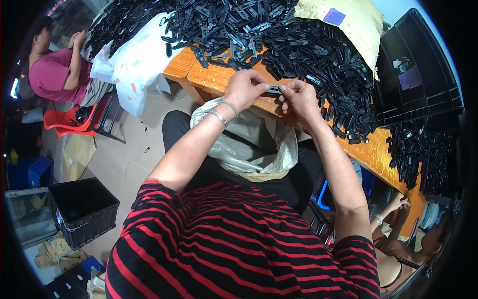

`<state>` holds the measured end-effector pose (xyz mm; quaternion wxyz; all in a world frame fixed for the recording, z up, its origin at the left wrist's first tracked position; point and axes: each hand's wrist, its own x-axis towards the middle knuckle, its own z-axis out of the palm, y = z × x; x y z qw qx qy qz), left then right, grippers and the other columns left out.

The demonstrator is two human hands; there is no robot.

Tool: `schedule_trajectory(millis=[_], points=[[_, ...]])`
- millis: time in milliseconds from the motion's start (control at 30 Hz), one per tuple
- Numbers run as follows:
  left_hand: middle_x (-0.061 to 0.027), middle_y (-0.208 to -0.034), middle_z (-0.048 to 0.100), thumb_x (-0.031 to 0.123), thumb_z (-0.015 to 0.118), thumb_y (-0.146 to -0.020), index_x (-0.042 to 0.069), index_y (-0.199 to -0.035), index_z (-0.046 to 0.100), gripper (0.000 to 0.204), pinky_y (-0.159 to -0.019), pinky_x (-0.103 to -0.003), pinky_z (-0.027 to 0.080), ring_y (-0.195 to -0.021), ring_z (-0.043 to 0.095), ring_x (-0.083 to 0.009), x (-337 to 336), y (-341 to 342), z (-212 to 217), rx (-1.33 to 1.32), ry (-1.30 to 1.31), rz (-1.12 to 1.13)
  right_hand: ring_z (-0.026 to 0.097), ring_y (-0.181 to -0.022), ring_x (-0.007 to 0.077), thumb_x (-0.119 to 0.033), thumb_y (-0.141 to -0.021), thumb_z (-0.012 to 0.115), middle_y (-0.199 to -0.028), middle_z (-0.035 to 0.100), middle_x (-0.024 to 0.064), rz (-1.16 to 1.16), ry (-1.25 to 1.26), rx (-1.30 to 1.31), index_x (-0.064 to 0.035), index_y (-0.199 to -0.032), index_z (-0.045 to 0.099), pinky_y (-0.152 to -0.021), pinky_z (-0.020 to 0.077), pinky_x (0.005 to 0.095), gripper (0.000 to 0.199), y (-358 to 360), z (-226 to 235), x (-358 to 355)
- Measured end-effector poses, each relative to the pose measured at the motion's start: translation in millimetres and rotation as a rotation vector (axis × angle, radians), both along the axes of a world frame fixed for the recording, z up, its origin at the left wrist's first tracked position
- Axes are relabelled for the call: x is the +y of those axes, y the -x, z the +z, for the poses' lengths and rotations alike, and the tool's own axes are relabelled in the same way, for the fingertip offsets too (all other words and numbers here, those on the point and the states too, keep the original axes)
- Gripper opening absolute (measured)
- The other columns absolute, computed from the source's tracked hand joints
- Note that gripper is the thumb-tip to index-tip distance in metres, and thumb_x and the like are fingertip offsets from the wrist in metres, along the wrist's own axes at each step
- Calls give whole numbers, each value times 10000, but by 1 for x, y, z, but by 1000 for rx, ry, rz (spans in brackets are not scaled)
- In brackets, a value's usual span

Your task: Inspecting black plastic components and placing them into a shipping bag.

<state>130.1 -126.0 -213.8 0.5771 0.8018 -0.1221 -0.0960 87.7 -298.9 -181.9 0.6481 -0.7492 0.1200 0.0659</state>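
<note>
Fingertips of both hands are pinched on a small flat black plastic strip (273, 90), held above the open grey woven sack (249, 144).
Left hand (245, 88) and right hand (298, 97) grip opposite ends; light, stiff and smooth it is judged, long axis lying left-right, before the heaped black plastic pieces (298, 50) on the orange wooden table (214, 77).
</note>
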Motion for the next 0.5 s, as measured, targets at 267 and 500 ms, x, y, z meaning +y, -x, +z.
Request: schedule_trajectory(millis=[267, 500], points=[[-26, -643, 608, 101, 715, -787, -12, -791, 618, 149, -512, -229, 445, -563, 549, -76, -6, -3, -8, -7, -76, 34, 527, -410, 92, -86, -878, 624, -587, 597, 49, -68, 69, 91, -9, -767, 524, -370, 437, 246, 168, 5, 5, 5], [-38, -645, 626, 164, 734, -764, 2, -762, 629, 193, -529, -263, 463, -568, 566, -100, -7, -14, -6, -46, -228, 13, 603, -459, 169, -146, -835, 662, -530, 605, 86, 37, 356, -3, -4, -725, 561, -442, 461, 317, 207, -7, -12, -4]])
